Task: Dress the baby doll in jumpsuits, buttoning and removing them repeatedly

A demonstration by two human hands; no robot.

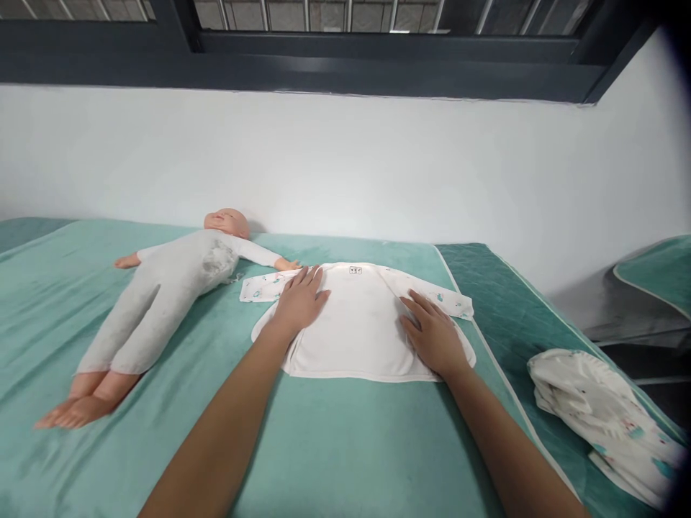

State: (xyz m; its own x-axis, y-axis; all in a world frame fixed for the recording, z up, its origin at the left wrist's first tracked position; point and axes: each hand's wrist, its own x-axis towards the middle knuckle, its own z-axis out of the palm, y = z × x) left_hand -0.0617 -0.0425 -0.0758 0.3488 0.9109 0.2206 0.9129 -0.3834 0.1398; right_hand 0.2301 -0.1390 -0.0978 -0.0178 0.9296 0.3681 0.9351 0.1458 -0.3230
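Left hand (302, 298) and right hand (435, 334) spread open on flat white long-sleeved fabric shirt (359, 324); white cloth-bodied doll (173, 277) lies left.

The neck label (355, 270) on the white shirt (361, 327) is too small to read

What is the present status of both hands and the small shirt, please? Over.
Left hand and right hand resting on white shirt. Shirt spread flat, sleeves out. Doll lying close by, on the left.
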